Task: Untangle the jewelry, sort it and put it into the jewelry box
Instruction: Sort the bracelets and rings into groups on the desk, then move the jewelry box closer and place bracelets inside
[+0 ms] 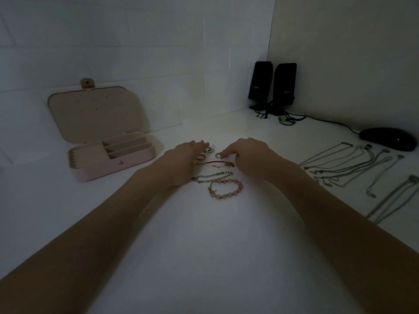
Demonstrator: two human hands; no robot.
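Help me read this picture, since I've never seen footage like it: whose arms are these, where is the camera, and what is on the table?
There is no machine here. A person wears a camera on the head, looking forward and down, so the two bare arms are their own. The left hand lies flat with straight fingers over some rings. The right hand touches a small ring with a fingertip; neither hand plainly holds anything. Between the hands lie a red cord bracelet, a chain bracelet and a pink bead bracelet. The pink box stands open at left. Necklaces are laid out at right, near a mouse and speakers.
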